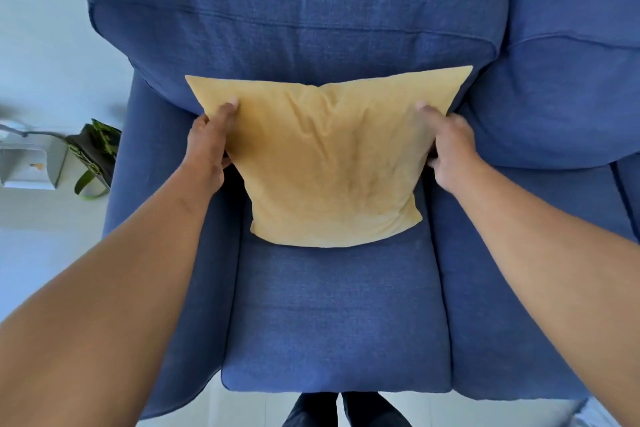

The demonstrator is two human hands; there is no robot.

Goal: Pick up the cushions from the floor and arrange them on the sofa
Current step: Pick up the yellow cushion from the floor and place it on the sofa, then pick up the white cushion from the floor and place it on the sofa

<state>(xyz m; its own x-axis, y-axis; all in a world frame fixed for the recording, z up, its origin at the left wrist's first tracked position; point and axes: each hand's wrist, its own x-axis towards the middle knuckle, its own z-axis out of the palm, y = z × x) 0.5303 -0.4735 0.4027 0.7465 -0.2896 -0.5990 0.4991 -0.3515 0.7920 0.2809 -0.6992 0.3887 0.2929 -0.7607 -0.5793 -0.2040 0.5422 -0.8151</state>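
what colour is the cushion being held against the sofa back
Mustard yellow, plain with no pattern: the square fabric cushion shows best in the head view.

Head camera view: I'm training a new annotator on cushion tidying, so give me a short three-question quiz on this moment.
1. True or false: the yellow cushion lies on the floor.
2. Which hands touch the cushion? A) left only B) right only C) both
3. Fill in: the cushion's top edge leans against the sofa's blue ____ cushion.

Key:
1. False. It stands on the sofa seat.
2. C. The left hand and the right hand each hold one side edge.
3. Back; it rests against the back cushion.
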